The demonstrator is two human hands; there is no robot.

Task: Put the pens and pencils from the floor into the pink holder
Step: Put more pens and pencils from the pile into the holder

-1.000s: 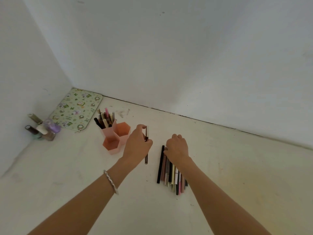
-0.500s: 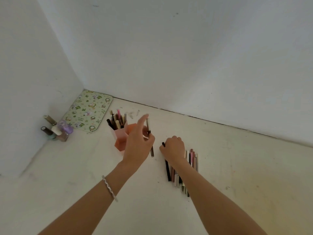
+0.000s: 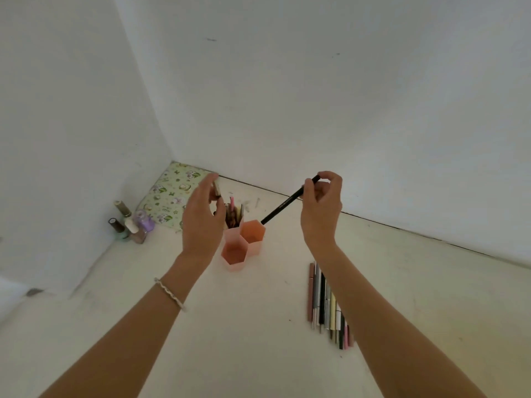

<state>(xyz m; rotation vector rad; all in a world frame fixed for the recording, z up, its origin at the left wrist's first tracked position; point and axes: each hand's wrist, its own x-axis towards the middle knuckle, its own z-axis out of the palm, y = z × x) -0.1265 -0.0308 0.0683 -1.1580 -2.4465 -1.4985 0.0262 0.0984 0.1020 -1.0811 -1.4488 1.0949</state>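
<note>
The pink holder point(image 3: 242, 248) stands on the floor with three hexagonal cells; its far cell holds several pens point(image 3: 233, 214). My left hand point(image 3: 202, 222) hovers just left of that far cell and holds a brownish pen point(image 3: 217, 188) upright. My right hand point(image 3: 321, 209) is raised to the right of the holder and pinches the top of a black pen point(image 3: 287, 201), whose lower tip slants down to the rim of the right cell. A row of several pens and pencils point(image 3: 327, 303) lies on the floor by my right forearm.
Several nail polish bottles point(image 3: 130, 222) stand at the left wall. A green floral pouch point(image 3: 169, 193) lies in the corner behind the holder. White walls close the space at the left and the back. The floor point(image 3: 258, 340) is pale.
My right hand has left the pile and lifted a black pen toward the holder. My left hand has carried its pen up beside the far cell. The view has shifted.
</note>
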